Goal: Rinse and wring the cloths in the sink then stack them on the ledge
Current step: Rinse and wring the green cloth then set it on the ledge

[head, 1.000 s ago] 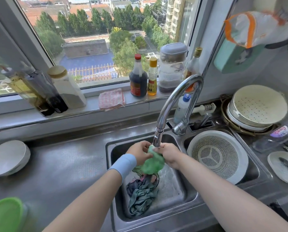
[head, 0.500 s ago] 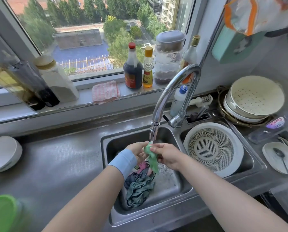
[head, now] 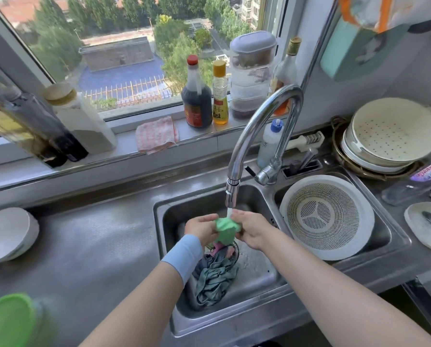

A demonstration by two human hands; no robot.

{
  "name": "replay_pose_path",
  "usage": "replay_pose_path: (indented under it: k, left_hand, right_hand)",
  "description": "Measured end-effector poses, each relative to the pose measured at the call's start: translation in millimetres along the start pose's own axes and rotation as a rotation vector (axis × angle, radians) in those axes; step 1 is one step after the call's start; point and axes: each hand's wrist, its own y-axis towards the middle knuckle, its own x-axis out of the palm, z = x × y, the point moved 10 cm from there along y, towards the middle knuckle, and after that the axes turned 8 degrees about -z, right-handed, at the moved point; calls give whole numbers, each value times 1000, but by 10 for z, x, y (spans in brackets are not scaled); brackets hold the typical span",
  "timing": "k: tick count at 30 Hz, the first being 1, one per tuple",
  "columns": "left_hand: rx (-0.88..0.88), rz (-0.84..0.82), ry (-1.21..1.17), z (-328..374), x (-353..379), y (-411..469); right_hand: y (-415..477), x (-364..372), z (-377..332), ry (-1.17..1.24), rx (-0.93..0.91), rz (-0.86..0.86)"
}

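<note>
A bunched green cloth is held between my left hand and my right hand, right under the faucet spout, with water running onto it. Both hands grip the cloth over the left sink basin. Below them, a heap of grey-teal and pinkish cloths lies on the basin floor. A folded pink-and-white cloth rests on the window ledge, partly over its front edge.
Bottles and jars line the ledge: a dark sauce bottle, a yellow-capped bottle, stacked containers. A white colander fills the right basin. White bowls sit left; a strainer stack and spoon dish sit right.
The green cloth hung down long half a second ago; now it is gathered into a compact wad between both hands under the running water. The view has tilted a little.
</note>
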Motion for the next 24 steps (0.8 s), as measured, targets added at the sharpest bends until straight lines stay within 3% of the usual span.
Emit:
replay_pose_path:
  k: [3,7,10,13,16,21,24]
  left_hand:
    - [67,-110,279,28,114,56]
    - [211,-113,858,315,253,31]
    - [289,-85,1011,532,283,56]
    - [308,-124,1021,588,301,44]
    - [298,-189,925,523,250,88]
    - [172,-196,1097,442,116,99]
    - [174,-119,840,581,8,100]
  right_hand:
    - [15,36,33,47,-1,-59]
    - [-57,49,-78,-338,-50,-60]
    - [-59,13,-236,-672,-117,-90]
    - [-84,-78,-419,-912,-147,0]
    - [-25,-43,-444,-795,-157,-12]
    - [46,25,-326,-460,-141,-47]
    - [26,69,-238,-400,-155,-77]
